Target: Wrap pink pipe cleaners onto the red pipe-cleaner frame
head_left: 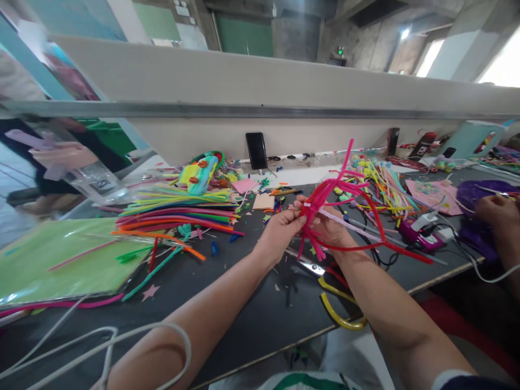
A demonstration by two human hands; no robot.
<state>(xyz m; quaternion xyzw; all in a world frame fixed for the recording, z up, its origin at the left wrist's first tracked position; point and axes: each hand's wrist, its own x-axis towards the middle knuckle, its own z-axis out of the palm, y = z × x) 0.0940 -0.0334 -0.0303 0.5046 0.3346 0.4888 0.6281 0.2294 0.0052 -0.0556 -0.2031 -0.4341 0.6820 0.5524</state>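
Frame centre: the left hand (280,232) and right hand (333,234) each close their grip on a pink bundle (325,196) held just above the worktop (244,309). A white stem (355,226) looks partly wound round its middle. The ends splay loose, so the binding seems unfinished. Scissors (339,311) lie below.

We can read no text, brand, number or sign here. The dark label on the clear plastic box (99,184) at the left is too blurred for us, and the phone (257,150) propped against the wall shows only a black screen.
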